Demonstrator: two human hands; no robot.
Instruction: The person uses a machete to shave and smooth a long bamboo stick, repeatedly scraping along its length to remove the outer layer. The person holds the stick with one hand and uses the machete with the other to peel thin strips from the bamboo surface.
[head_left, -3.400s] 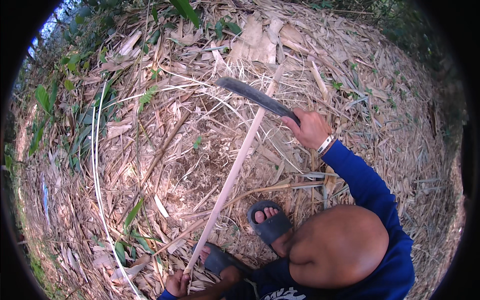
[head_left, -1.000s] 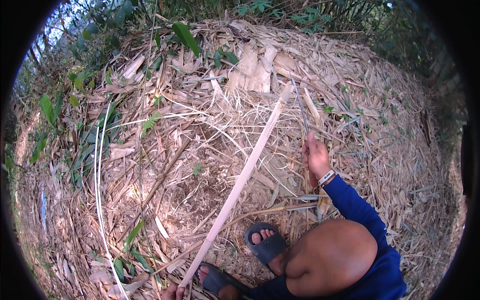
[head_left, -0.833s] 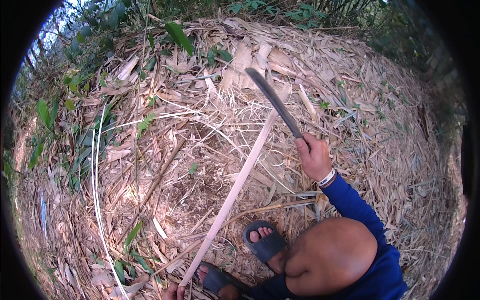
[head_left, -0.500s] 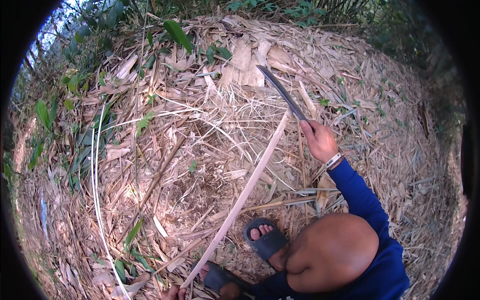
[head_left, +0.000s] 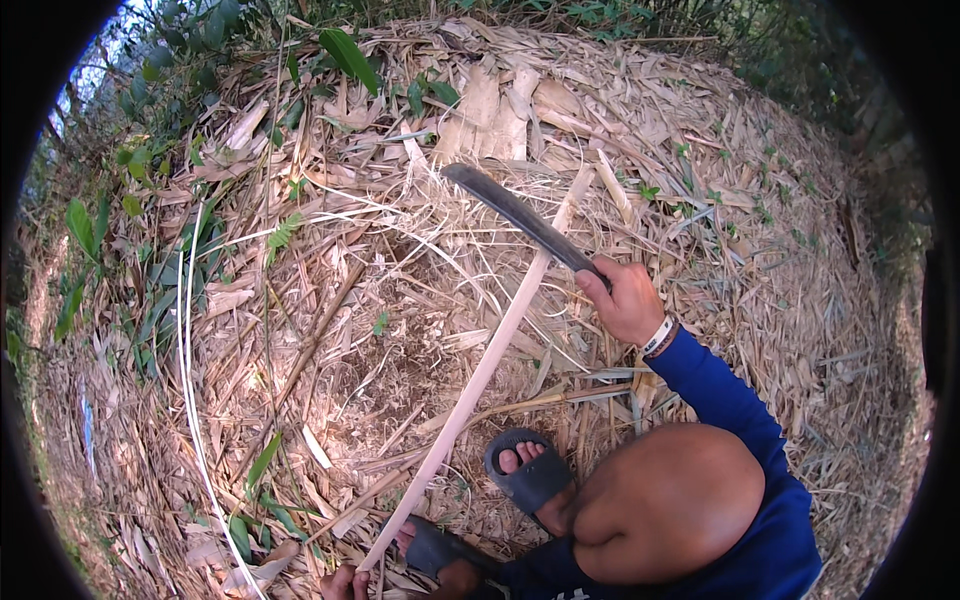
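While the right hand point(head_left: 628, 300) is closed around the handle of a dark machete point(head_left: 520, 217) raised up-left, the pale bamboo strip point(head_left: 480, 375) runs diagonally beneath its blade, from upper right down to the left hand point(head_left: 345, 582). That hand grips its near end at the lower edge, by the sandalled feet point(head_left: 525, 478).

Swinging the dark blade point(head_left: 525, 220) leftward and flatter, right hand point(head_left: 625, 300) dropping nearer the pale bamboo strip point(head_left: 480, 370), blade now crossing above its upper part.
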